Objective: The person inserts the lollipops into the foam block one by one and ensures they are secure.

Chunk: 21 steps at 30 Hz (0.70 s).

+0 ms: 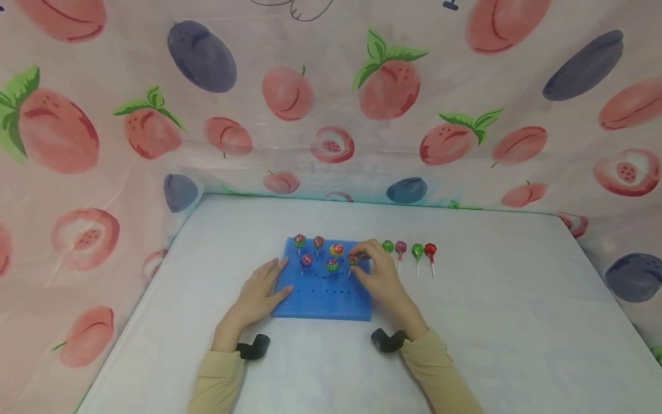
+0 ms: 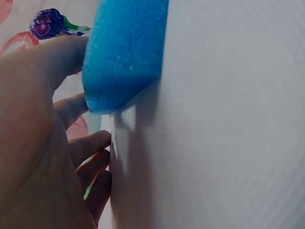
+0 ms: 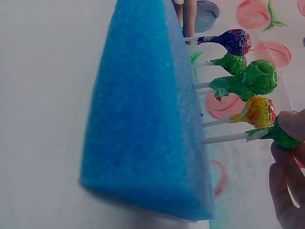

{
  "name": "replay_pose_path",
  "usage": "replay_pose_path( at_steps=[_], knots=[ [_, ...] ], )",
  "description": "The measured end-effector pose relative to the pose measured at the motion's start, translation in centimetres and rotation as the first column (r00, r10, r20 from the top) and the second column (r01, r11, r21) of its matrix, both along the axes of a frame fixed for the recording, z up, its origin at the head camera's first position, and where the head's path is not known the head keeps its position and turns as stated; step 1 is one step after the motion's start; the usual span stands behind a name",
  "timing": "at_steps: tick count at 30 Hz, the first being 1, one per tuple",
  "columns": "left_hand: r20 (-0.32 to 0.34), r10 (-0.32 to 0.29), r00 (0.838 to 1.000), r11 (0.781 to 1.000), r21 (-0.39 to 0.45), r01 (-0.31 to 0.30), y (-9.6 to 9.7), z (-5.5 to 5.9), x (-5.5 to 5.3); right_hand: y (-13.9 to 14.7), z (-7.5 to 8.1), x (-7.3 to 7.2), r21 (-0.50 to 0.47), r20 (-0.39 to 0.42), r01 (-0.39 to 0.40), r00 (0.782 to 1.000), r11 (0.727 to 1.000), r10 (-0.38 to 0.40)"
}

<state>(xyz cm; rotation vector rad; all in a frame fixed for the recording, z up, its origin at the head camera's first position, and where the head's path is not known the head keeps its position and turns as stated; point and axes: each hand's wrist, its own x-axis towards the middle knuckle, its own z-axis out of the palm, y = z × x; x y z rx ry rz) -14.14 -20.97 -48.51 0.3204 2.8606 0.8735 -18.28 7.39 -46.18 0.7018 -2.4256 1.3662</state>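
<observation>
Dim, even light; soft shadow (image 2: pixel 142 176) beside the blue foam block (image 2: pixel 126 52).

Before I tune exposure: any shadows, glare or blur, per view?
Head: soft light, no strong glare, lollipops too small for fine detail; left wrist: dark shadow on the table beside the block; right wrist: block's near edges soft, lollipops crisper.
</observation>
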Motion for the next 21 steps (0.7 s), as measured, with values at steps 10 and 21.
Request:
replay_pose_path(
  at_steps=[10, 21],
  knots=[
    [-0.007, 0.005, 1.000, 1.000, -0.005, -0.005, -0.04, -0.29, 0.00, 0.04, 0.47, 0.34, 0.010, 0.023, -0.014, 1.000, 1.000, 0.014],
    [-0.007, 0.003, 1.000, 1.000, 0.000, -0.003, 0.04, -0.20, -0.07, 0.09, -0.18, 0.32, 0.070, 0.081, -0.020, 0.997, 0.997, 0.014]
  ],
)
